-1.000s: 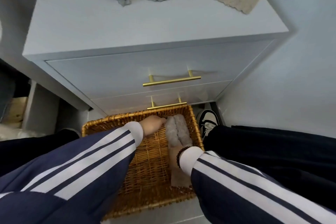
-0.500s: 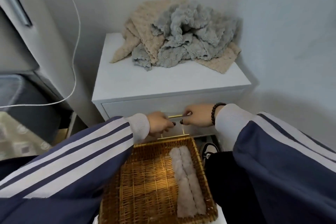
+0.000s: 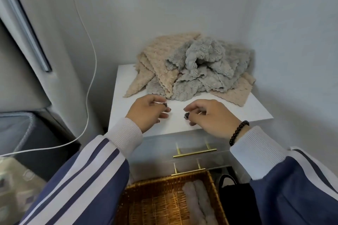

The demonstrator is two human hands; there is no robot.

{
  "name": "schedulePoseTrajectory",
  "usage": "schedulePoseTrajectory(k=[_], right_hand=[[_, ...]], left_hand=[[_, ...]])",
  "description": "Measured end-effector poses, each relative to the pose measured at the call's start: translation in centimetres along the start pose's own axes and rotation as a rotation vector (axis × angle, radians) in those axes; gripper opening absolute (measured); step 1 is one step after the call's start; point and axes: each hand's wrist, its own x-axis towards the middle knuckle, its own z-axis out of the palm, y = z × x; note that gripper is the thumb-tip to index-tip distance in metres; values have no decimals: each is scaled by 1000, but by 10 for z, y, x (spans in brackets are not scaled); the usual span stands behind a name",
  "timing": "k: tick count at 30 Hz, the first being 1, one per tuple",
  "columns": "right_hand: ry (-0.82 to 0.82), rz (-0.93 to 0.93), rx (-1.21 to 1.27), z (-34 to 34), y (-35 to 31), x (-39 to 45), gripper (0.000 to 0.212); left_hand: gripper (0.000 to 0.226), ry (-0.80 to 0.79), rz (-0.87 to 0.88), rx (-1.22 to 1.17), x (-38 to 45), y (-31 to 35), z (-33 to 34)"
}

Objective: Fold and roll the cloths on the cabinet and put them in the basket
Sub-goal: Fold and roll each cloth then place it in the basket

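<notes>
Hovering over the cabinet [image 3: 256, 107], your left hand [image 3: 146, 113] and right hand [image 3: 210, 117] hold nothing, with fingers loosely bent. The cloths [image 3: 193, 71] lie in a messy pile at the back of the cabinet top, just past your fingers. One rolled cloth [image 3: 197, 204] lies in the basket [image 3: 155, 206] on the floor below.

white cabinet [image 3: 182, 115] | top: heap of beige and grey cloths [image 3: 193, 67]
</notes>
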Motion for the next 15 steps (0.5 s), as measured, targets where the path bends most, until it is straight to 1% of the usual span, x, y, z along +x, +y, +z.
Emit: schedulePoseTrajectory(k=[3,5,7,9,11,12,15], right_hand=[[93,-56,-23,3,2,21,14],[198,-103,-51,0,5,35,15],[349,-169,-88,-7,9,48,17],[532,-250,-151,-17,13,61,20],[685,-312,-210,-26,20,75,29],[736,-322,-228,-30,24,82,35],[818,-345,-310,-42,29,101,56]], left_hand=[[21,55,10,-42,16,-2,-4],[20,75,9,-77,21,-1,-6],[21,77,18,-103,23,0,-5],[24,74,48,-98,26,0,-4],[25,60,72,-71,26,-3,-3],[26,52,80,-50,26,-4,-3],[26,46,96,-4,26,-6,-6]])
